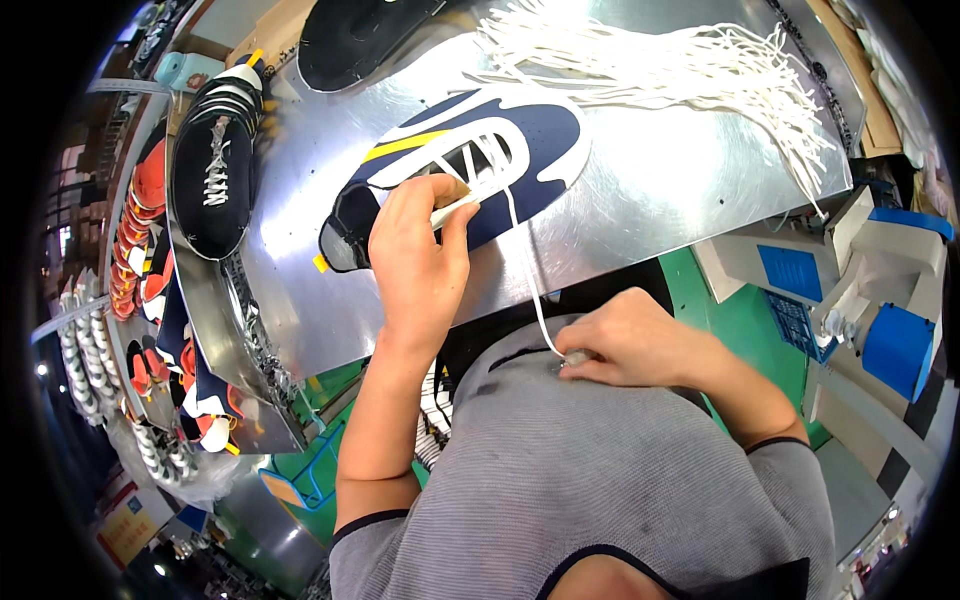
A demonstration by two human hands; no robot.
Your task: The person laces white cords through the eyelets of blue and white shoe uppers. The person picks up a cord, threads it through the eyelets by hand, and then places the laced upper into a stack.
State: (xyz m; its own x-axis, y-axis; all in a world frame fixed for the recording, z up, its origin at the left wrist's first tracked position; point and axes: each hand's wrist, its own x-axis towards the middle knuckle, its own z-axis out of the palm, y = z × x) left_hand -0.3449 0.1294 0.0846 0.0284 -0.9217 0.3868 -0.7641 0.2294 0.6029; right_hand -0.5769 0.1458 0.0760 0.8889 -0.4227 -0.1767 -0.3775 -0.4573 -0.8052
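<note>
A navy, white and yellow shoe upper lies flattened on the metal table, its toe toward the upper right. A white shoelace crosses its eyelets and runs down from it to my right hand. My left hand pinches a white edge of the upper beside the lacing between thumb and fingers; the fingers partly hide that spot. Close to my body, my right hand is closed around the shoelace. Something small and shiny shows at its fingertips, too small to name.
A bundle of white laces lies along the table's far side. A black laced upper rests at the left edge, and a dark piece lies at the back. Red and white uppers hang at left. Beyond the table's right stands a white-and-blue machine.
</note>
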